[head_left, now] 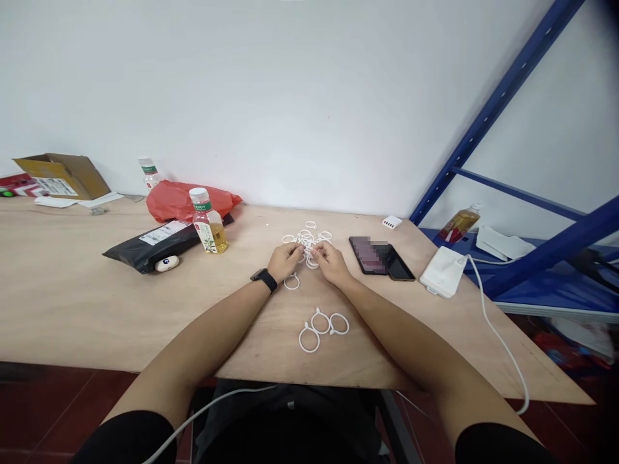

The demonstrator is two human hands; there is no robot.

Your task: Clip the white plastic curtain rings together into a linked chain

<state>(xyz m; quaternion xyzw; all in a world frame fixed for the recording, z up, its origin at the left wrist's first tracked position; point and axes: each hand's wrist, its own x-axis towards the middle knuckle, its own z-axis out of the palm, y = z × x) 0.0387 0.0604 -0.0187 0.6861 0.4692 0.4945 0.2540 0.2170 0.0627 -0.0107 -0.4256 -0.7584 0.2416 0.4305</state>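
Note:
A loose pile of white plastic curtain rings [311, 225], each with a small eyelet tab, lies at the middle of the wooden table. My left hand [285, 260], with a black watch on its wrist, pinches a ring at the pile's near left side. Opposite it, my right hand [331, 263] has its thumb and fingers closed on a ring as well. The fingertips almost meet, so exactly which rings they grip is partly hidden. One ring [291, 281] lies just below my left hand. Closer to me, three rings [309, 338] lie together between my forearms.
Two phones [401, 263] and a white power bank [442, 272] with a cable lie to the right. A drink bottle [210, 222], red plastic bag [169, 201], black parcel [145, 250] and earbud case [167, 263] stand left. Blue shelving [493, 109] rises at the right.

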